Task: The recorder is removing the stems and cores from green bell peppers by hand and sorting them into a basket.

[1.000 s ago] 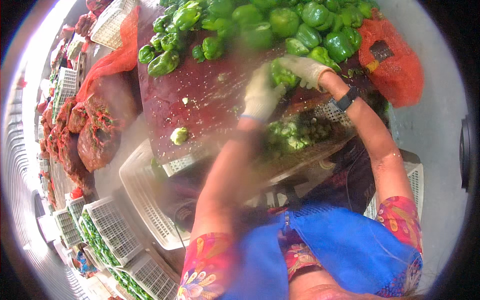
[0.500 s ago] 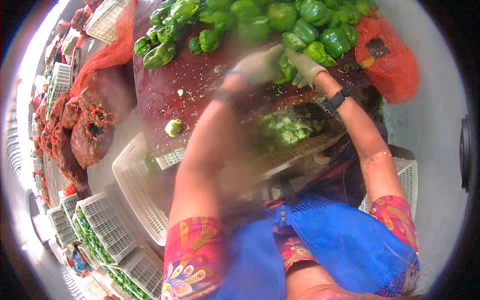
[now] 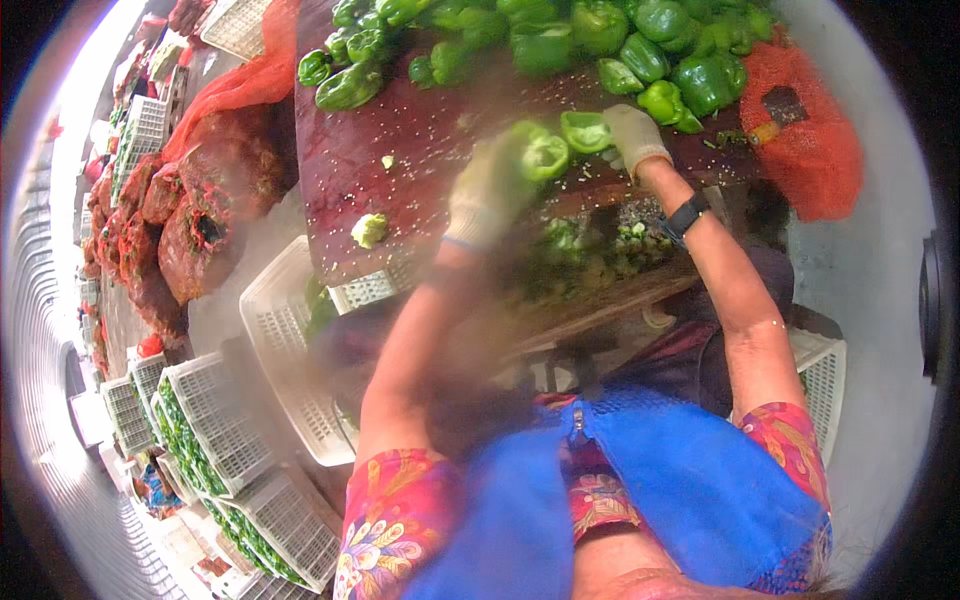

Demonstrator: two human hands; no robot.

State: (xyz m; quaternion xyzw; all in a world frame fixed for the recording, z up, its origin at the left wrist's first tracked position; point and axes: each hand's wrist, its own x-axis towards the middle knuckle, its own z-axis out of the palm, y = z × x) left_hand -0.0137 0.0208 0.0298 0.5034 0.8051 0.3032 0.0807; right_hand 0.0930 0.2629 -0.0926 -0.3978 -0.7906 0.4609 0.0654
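Gloved and smeared a little by motion, my left hand [image 3: 487,195] grips one opened green bell pepper half [image 3: 545,158], its pale hollow inside showing. Just to the right, my right hand [image 3: 636,138], also gloved and with a dark watch on the wrist, is closed on another cut pepper half [image 3: 586,131]. The two halves are close together above the dark red tabletop [image 3: 400,130]. Whole green bell peppers [image 3: 540,45] are heaped along the far side, and a lighter green pepper [image 3: 662,101] lies just beyond my right hand.
Seeds and a pepper scrap [image 3: 369,230] are scattered on the tabletop. Pepper cores [image 3: 565,238] lie near its front edge. A white crate [image 3: 285,330] stands at the left, below filled red mesh sacks [image 3: 215,235]. An orange-red mesh bag [image 3: 815,150] hangs at the right corner.
My hands have drawn apart, and a pepper that was between them is now in two open halves. My left hand has come nearer to me. The whole view has shifted slightly.
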